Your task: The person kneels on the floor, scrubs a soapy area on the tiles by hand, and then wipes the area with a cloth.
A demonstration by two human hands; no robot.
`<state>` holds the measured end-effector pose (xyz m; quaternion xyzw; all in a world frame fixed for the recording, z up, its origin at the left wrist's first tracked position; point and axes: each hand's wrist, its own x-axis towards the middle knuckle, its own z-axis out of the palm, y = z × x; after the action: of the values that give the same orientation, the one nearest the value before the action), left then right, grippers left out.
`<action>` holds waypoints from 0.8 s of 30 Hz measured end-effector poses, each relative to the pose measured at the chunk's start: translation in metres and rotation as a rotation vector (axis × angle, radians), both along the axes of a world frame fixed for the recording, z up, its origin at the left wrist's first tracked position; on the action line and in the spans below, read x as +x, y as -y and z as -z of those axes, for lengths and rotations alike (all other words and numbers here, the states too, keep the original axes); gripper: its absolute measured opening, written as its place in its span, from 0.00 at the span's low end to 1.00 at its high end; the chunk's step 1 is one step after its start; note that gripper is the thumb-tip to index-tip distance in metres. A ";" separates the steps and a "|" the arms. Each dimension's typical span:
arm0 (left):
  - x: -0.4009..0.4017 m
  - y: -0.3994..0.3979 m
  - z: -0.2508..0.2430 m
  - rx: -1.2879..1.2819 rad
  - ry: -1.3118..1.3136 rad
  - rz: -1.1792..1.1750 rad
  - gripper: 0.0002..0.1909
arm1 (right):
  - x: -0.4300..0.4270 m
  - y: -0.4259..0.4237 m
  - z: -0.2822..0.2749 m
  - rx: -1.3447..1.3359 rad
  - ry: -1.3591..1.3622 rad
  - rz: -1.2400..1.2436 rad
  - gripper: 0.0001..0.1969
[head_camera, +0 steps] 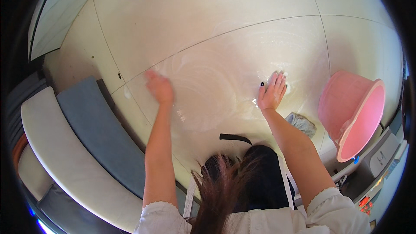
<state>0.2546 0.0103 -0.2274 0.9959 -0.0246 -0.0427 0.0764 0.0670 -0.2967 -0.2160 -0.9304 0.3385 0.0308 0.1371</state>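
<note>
My right hand (273, 92) lies palm down on the wet, pale tiled floor (208, 81), its fingers stretched out and foam around the fingertips. Nothing is held in it. Motion blurs my left hand (160, 86), over the floor near a tile joint; its fingers look loosely spread and no object shows in them. Between the two hands, thin soapy water forms curved streaks. A crumpled grey cloth (301, 124) rests on the floor beside my right forearm, partly covered by it.
A pink plastic basin (349, 113) stands to the right, its opening facing right in this view. Along the left runs a sofa with a blue-grey base (97, 123) and light cushion (71, 162). A black strap (235, 137) extends by my knees. Shelving (380, 159) borders the lower right.
</note>
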 end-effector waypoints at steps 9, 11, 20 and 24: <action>-0.145 -0.035 0.005 0.163 0.045 0.053 0.33 | 0.004 0.002 -0.007 0.011 -0.039 0.026 0.35; -0.108 -0.076 0.010 0.108 0.167 -0.739 0.32 | 0.001 0.000 -0.005 0.023 -0.045 0.020 0.35; -0.013 0.007 0.003 0.265 -0.020 0.222 0.34 | -0.005 0.006 0.002 -0.023 -0.019 0.006 0.35; -0.116 -0.001 -0.004 0.044 -0.115 0.260 0.35 | -0.003 0.008 0.003 -0.024 -0.016 0.025 0.35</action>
<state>0.1390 0.0110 -0.2231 0.9816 -0.1481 -0.1099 0.0497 0.0640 -0.3050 -0.2190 -0.9275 0.3513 0.0323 0.1236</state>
